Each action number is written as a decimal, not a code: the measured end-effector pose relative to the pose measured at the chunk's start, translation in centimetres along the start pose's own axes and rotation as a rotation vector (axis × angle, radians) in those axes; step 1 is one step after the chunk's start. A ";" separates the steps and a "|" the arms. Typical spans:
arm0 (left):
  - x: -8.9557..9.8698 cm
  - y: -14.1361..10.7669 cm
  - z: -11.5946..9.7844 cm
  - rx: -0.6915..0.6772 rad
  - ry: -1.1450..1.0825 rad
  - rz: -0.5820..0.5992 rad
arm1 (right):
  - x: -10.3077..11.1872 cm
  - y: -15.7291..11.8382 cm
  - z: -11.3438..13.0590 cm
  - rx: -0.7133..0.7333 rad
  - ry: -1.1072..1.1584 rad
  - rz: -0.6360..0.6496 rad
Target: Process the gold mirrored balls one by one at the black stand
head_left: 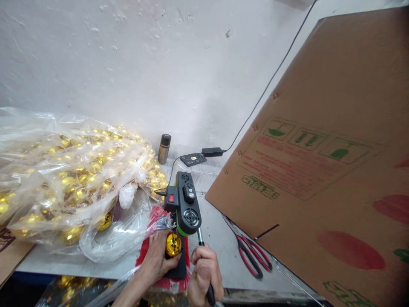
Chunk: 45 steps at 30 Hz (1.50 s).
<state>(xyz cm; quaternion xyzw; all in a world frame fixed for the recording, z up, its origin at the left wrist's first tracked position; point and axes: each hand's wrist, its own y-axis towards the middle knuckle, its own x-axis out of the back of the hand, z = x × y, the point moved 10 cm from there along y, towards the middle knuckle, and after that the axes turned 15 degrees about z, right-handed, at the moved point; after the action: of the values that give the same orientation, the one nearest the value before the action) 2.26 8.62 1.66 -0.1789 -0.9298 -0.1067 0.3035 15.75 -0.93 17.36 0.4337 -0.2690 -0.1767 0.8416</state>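
A shiny gold faceted ball [173,244] sits in the grip of my left hand [156,255], thumb and fingers around its sides. Just behind it stands a small black and green bench device [188,200] with a red switch box [171,198] at its side. My right hand [205,275] is wrapped round a metal lever with a black handle [211,295], which runs up to the device. Beneath the ball lie the device's dark base [179,272] and a red cloth [150,244]. The ball's underside is hidden.
A clear plastic bag [79,183] full of gold balls fills the left. Red-handled scissors [252,256] lie on the right beside a large cardboard box [319,162]. Near the wall are a small bottle [164,149], a dark flat panel [193,159] and a power adapter [212,152] with its cable.
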 end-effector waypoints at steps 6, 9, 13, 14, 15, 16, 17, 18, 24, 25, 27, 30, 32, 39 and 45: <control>0.0 0.2 0.0 0.010 -0.022 -0.008 | 0.0 0.4 0.3 0.010 0.019 -0.010; 0.0 0.3 -0.4 0.004 -0.026 0.013 | 0.1 0.8 0.6 0.017 0.039 -0.032; 0.1 0.3 -0.4 0.007 -0.012 0.005 | 0.2 0.7 0.3 0.016 0.075 -0.063; 0.1 0.3 -0.4 0.006 -0.008 -0.001 | 0.2 0.6 0.2 0.021 0.077 -0.066; 0.1 0.3 -0.4 0.002 -0.006 -0.005 | 0.2 0.5 0.1 0.027 0.074 -0.060; 0.1 0.4 -0.3 -0.002 -0.004 -0.008 | 0.1 0.4 0.0 0.031 0.070 -0.051; 0.0 0.4 -0.3 -0.006 -0.004 -0.010 | 0.0 0.3 0.0 0.033 0.067 -0.045; 0.0 0.4 -0.3 -0.008 -0.006 -0.009 | 0.0 0.3 -0.1 0.033 0.067 -0.043; -0.4 0.6 -0.1 0.003 -0.031 0.022 | 0.3 0.8 0.1 0.019 0.075 -0.065; -0.4 0.6 -0.1 0.001 -0.035 0.020 | 0.3 0.8 0.1 0.013 0.076 -0.069; -0.5 0.6 -0.1 -0.004 -0.042 0.010 | 0.2 0.4 0.0 0.008 0.077 -0.067; -0.5 0.6 0.0 -0.009 -0.055 -0.008 | -0.5 -1.2 -0.5 0.001 0.054 -0.035; -0.6 0.5 0.0 -0.017 -0.061 -0.014 | -0.8 -2.5 -1.3 -0.013 0.040 -0.052; -0.5 0.6 -0.4 -0.012 -0.066 0.021 | -1.2 -3.6 -2.0 0.072 0.000 0.014; -0.1 1.0 -0.6 -0.007 -0.078 0.036 | 0.3 -0.4 -0.4 0.046 0.030 0.076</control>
<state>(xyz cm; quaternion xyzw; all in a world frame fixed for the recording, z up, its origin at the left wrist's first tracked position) 3.04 9.30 2.17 -0.2005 -0.9372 -0.0977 0.2682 16.26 -1.07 16.91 0.4451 -0.2767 -0.1319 0.8414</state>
